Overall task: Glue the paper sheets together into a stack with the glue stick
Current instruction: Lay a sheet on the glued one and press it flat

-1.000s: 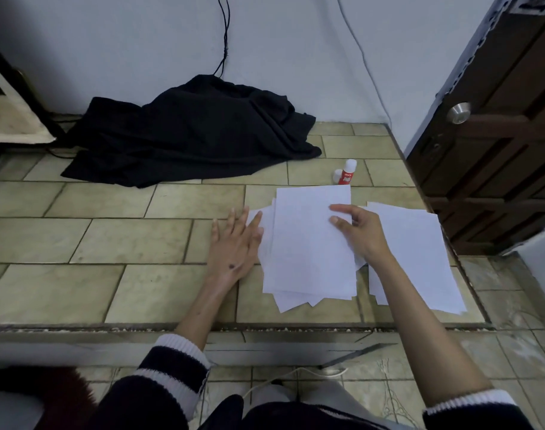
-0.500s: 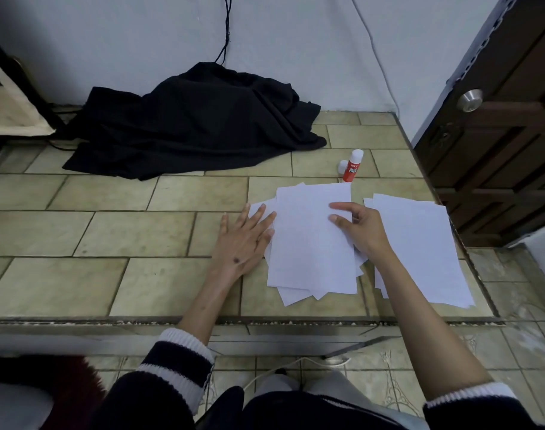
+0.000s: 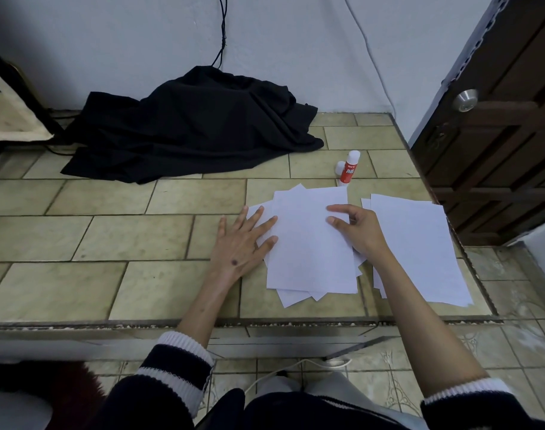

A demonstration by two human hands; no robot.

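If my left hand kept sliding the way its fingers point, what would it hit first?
The left hand lies flat, its fingers aimed up and to the right, already on the edge of the messy paper stack. Going on, it would cross that stack; past it, probably the glue stick, though depth is hard to judge.

1. We see a raised platform of beige tiles (image 3: pixel 79 231) against a pale wall (image 3: pixel 125 41).
2. A dark wooden door (image 3: pixel 497 135) with a metal knob (image 3: pixel 465 100) stands right.
3. Black cloth (image 3: pixel 187 128) lies heaped below hanging cables (image 3: pixel 223 26).
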